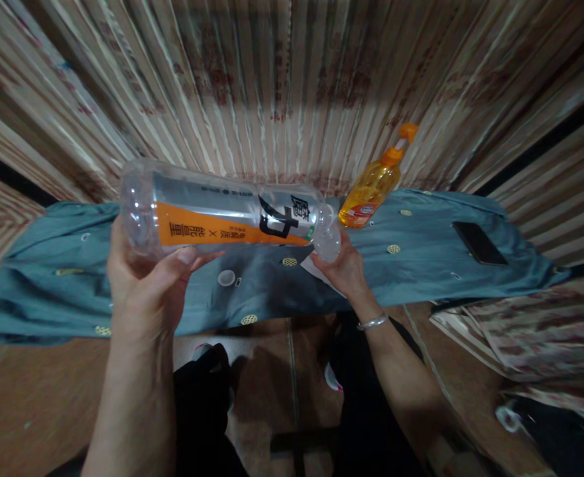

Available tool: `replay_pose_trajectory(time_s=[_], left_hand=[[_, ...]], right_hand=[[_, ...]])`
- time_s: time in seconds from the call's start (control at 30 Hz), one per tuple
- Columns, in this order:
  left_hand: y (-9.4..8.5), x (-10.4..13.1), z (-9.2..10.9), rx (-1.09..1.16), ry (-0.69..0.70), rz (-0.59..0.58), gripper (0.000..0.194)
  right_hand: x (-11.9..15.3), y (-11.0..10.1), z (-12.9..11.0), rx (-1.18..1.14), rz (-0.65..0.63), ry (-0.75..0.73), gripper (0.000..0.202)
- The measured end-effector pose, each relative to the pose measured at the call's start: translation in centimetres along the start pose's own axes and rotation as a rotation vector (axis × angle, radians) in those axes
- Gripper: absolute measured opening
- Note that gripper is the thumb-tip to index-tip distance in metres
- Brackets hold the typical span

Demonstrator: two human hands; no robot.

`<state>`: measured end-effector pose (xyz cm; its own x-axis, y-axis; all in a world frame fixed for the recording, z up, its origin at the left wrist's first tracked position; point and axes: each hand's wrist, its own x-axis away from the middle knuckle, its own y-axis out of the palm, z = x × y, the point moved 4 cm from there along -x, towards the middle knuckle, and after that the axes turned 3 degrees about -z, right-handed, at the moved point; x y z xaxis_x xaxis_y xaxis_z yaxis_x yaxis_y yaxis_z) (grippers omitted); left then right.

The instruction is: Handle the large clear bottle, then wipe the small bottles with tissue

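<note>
A large clear plastic bottle (207, 212) with a silver and orange label lies sideways in the air above the cloth-covered table. Its base is at the left, and its neck points right. My left hand (147, 278) is closed around the base from below, thumb along the near side. My right hand (344, 265), with a bangle on the wrist, is at the neck end, fingers curled and partly hidden behind the bottle's mouth. A white piece of paper or cloth (324, 275) shows under the right hand; whether the fingers touch it I cannot tell.
An orange pump bottle (371, 192) stands at the back of the table, right of the bottle's neck. A dark phone (479, 242) lies toward the right end. The patterned teal cloth (212, 305) covers the narrow table. Striped curtains (252, 86) hang close behind and beside it.
</note>
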<state>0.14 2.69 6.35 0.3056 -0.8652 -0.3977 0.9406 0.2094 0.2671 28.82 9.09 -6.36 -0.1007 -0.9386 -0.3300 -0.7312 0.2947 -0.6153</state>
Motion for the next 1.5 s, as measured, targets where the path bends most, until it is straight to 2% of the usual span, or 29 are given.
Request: replay_pose_trajectory(time_s=[0.17,0.33,0.9,1.13,1.5], left_hand=[[0.09,-0.05,0.11,0.019,-0.015,-0.013,0.045],[0.22,-0.03,0.21,0.052,-0.043,0.032,0.042],[0.01,-0.24,-0.02,0.055,-0.056,0.062,0.044],[0.13,-0.25,0.06,0.039,-0.083,0.105,0.043],[0.35,-0.30,0.18,0.054,-0.084,0.103,0.049]], right_hand=[[0.01,-0.03,0.10,-0.004,0.008,-0.011,0.080],[0.02,0.01,-0.05,0.001,0.003,0.014,0.080],[-0.01,0.01,-0.06,-0.006,0.020,-0.003,0.079],[-0.03,-0.05,-0.31,-0.013,0.003,0.039,0.081],[0.01,0.07,0.05,-0.020,0.033,0.002,0.077]])
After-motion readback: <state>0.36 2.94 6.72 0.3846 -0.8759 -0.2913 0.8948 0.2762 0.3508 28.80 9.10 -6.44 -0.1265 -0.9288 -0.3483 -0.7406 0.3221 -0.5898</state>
